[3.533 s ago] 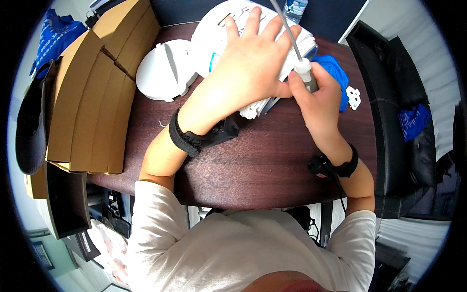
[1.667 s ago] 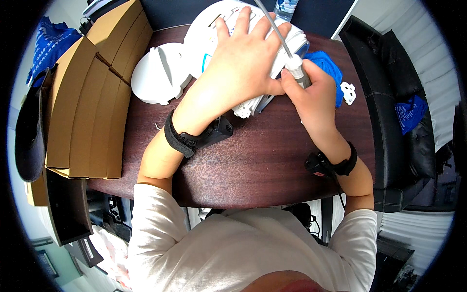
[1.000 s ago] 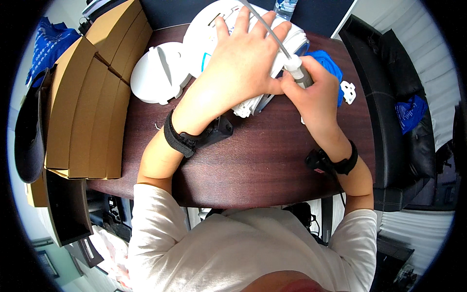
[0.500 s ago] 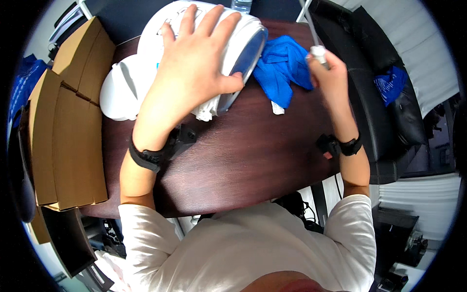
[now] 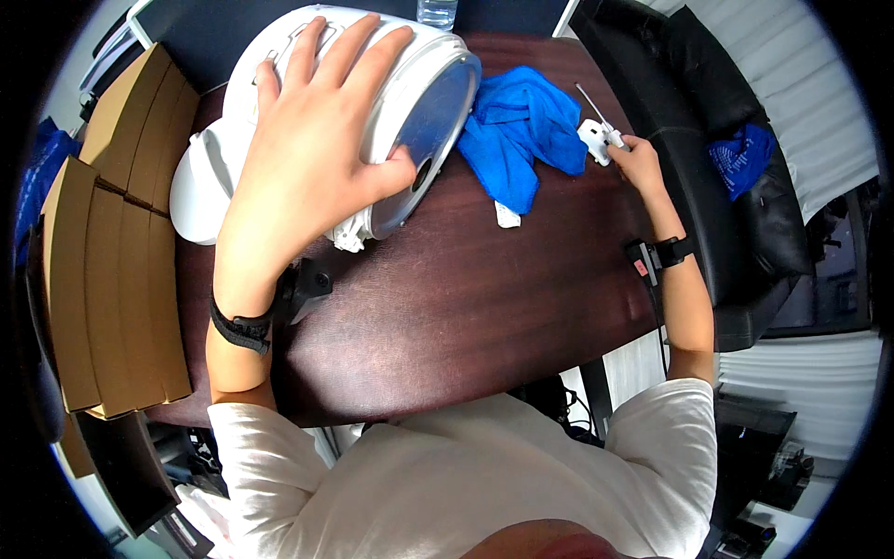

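Note:
My left hand [image 5: 321, 140] lies with its fingers spread over a white rounded appliance [image 5: 244, 79] at the back left. The appliance rests tipped on its side, its shiny round metal face turned to the right; its exact kind I cannot tell. Beyond the blue cloth [image 5: 526, 126], my right hand [image 5: 639, 164] is closed on a screwdriver [image 5: 612, 136] with a pale handle. The screwdriver's thin shaft points away and to the left. Right beside its handle lies a small white part [image 5: 593, 142] on the table.
A white rounded piece [image 5: 197, 191] sits left of the appliance. Brown cardboard boxes [image 5: 116, 289] line the left of the dark wooden table [image 5: 447, 307]. A clear bottle [image 5: 437, 13] stands at the back. A black sofa [image 5: 689, 140] is beyond the table's right edge.
My right hand has come down to the tabletop with the screwdriver, beside the small white part. My left hand stays spread on the appliance. The whole view has shifted slightly.

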The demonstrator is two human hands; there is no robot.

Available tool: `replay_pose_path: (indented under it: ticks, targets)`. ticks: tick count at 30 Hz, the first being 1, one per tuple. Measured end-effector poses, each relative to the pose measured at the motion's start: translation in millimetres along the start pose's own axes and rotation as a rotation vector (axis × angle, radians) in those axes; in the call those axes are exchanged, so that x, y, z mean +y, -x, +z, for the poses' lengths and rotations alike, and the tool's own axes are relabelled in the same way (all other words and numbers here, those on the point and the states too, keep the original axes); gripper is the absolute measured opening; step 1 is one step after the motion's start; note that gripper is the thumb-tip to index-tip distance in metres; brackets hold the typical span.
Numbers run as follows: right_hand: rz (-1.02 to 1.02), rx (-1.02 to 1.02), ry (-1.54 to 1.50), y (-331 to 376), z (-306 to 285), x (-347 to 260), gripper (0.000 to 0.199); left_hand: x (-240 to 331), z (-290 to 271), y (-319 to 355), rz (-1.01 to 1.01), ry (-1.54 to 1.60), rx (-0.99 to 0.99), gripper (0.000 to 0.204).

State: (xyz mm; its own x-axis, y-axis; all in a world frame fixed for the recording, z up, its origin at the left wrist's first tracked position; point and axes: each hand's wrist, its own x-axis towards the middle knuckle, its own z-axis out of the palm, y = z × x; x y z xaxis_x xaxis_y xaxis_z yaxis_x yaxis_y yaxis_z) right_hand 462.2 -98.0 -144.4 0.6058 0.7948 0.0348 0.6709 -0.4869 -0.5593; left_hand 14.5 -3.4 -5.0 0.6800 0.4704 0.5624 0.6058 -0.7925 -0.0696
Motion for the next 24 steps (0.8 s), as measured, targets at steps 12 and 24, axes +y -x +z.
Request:
replay_pose_path:
  ticks: [12,24]
  targets:
    - [-0.054,-0.037,-0.440,5,-18,5,0.019,-1,3,-2,0.016,0.025,0.017,0.081]
    - [-0.287,-0.424,-0.708,127,-34,-107,0.025,-15,-15,2,0.029,0.128,-0.110,0.086]
